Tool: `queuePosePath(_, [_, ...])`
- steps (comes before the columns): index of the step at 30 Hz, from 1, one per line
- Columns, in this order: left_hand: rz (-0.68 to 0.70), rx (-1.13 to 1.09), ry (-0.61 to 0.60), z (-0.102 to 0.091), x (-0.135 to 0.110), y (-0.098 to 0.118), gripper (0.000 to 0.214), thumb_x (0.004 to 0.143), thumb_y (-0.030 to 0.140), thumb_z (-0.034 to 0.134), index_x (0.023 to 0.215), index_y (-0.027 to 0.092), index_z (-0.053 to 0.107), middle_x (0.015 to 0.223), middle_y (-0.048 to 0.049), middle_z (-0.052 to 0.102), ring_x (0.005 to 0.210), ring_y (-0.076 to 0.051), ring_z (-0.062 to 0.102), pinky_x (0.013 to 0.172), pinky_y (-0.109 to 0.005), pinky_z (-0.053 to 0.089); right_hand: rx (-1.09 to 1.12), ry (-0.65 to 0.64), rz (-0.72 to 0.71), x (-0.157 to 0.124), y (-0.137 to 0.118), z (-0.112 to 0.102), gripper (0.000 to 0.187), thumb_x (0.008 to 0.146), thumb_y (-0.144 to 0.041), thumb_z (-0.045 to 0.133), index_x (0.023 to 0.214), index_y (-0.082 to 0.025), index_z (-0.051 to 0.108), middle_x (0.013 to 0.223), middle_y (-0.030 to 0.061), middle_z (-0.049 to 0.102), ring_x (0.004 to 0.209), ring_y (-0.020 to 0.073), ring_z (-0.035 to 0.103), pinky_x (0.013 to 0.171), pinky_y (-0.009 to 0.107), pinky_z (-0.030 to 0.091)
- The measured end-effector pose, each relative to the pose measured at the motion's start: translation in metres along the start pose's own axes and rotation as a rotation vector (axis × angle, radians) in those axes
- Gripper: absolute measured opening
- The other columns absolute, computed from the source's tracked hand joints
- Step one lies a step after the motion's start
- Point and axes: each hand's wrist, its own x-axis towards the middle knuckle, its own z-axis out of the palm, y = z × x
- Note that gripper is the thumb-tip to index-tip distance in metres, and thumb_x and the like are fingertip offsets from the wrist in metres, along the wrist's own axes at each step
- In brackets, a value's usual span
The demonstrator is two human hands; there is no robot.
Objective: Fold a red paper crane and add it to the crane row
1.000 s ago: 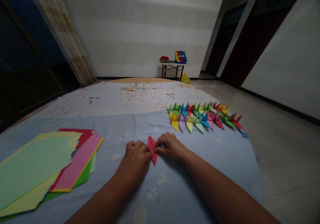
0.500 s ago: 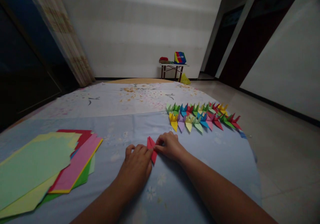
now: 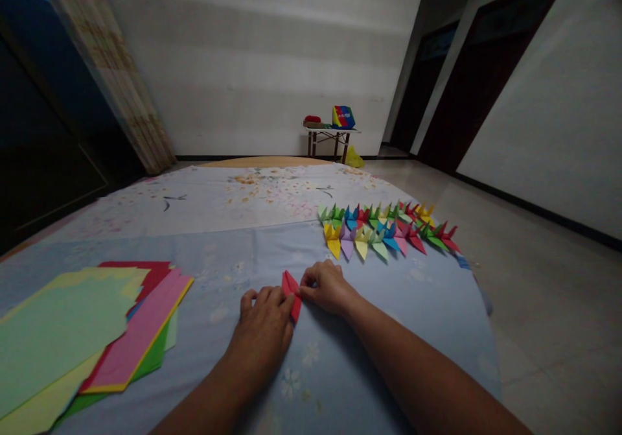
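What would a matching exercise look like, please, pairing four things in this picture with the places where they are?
Things:
1. Red folded paper
2. Folded paper figures
3. Coloured paper sheets
4. Yellow bag

Places:
A. In a pile on the left of the cloth-covered table
B. On the floor by a small table
C. Between the left hand and the right hand
D. In rows towards the cloth-covered table's right edge

Pairs: 1-C, 2-D, 3-A, 4-B

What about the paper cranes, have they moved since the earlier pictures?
No. The paper cranes sit in the same place against the edge of the white cloth.
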Motion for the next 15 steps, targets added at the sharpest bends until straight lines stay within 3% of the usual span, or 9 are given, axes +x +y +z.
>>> queuePosePath(6, [-0.028, -0.091, 0.067, 0.003, 0.0001, -0.0027, 0.034, 0.078, 0.026, 0.048, 0.11, 0.021, 0.057, 0.102, -0.0084, 0.058, 0.099, -0.025, 0.049, 0.092, -0.044, 0.025, 0.047, 0.052, -0.093, -0.0051, 0.0026, -0.0032, 0.018, 0.079, -0.037, 0.058, 0.077, -0.022, 0.067, 0.079, 0.0024, 0.063, 0.086, 0.0185, 0.047, 0.077, 0.032, 0.027])
queuePosePath(10, [-0.039, -0.13, 0.111, 0.001, 0.0016, -0.0045, 0.033, 0.074, 0.037, 0.055, 0.102, 0.021, 0.059, 0.1, -0.0078, 0.059, 0.097, -0.026, 0.05, 0.089, -0.044, 0.027, -0.058, 0.085, -0.12, -0.0073, -0.0006, -0.0039, 0.019, 0.081, -0.034, 0.055, 0.08, -0.021, 0.068, 0.083, 0.0049, 0.062, 0.09, 0.0201, 0.045, 0.078, 0.033, 0.026])
queuePosePath(15, [-0.051, -0.126, 0.171, 0.0042, 0.0042, -0.0086, 0.029, 0.073, 0.037, 0.057, 0.095, 0.019, 0.06, 0.093, -0.0064, 0.063, 0.092, -0.027, 0.054, 0.084, -0.043, 0.03, -0.031, 0.054, -0.167, -0.0083, -0.0044, -0.0017, 0.018, 0.081, -0.026, 0.052, 0.085, -0.021, 0.069, 0.086, 0.0051, 0.061, 0.092, 0.0197, 0.044, 0.081, 0.034, 0.027])
